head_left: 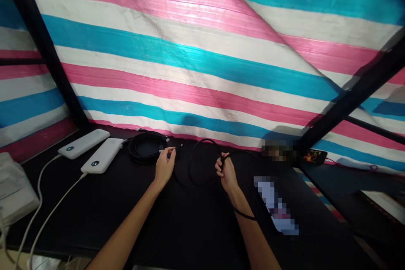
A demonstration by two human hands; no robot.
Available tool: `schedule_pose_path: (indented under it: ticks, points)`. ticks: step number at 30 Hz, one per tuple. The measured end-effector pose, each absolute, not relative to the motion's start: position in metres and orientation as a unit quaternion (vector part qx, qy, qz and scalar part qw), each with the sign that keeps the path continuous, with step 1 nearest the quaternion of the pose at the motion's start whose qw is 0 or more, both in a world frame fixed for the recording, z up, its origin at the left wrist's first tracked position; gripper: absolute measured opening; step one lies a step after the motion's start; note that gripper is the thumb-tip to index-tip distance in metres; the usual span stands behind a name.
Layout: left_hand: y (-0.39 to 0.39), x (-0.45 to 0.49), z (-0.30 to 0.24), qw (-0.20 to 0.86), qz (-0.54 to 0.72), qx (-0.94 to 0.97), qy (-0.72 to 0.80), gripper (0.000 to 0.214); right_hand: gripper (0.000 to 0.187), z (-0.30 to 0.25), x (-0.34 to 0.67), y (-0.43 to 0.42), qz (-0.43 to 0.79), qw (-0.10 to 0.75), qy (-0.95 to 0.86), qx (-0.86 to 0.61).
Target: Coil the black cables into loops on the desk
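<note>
A thin black cable (189, 164) hangs in loose loops between my two hands. My right hand (228, 174) is closed around a gathered part of it, and one strand crosses my right forearm. My left hand (164, 165) has its fingers curled in a pinch where the cable runs past; the exact grip is partly hidden. A small metal-tipped plug (181, 145) shows just beyond those fingers. Directly left of my left hand lies a thicker coiled black cable (134, 154) with light connector ends, on the black table (190, 228).
Two white power banks (98, 156) with white cords lie at left, beside a white bulky object (17, 194). A phone with a blurred screen (275, 206) lies at right. Black frame poles (357, 97) and a striped tarp (190, 59) enclose the table.
</note>
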State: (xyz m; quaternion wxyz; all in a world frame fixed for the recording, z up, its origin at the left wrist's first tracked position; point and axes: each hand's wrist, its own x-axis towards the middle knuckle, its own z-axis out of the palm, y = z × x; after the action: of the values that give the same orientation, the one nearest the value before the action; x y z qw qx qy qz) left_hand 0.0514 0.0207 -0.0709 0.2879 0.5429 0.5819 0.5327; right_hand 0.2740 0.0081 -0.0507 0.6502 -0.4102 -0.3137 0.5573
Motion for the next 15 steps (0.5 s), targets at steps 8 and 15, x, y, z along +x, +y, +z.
schedule_pose_path:
  ticks: [8, 15]
  points:
    - [0.008, 0.060, -0.053, 0.268, 0.622, 0.561, 0.476, 0.039, 0.042, -0.064, 0.265, 0.008, 0.528, 0.626, -0.350, -0.455]
    - [-0.012, 0.079, -0.040, 0.411, 0.544, 0.634, 0.364, 0.040, 0.044, -0.065, 0.275, 0.002, 0.401, 0.635, -0.416, -0.513]
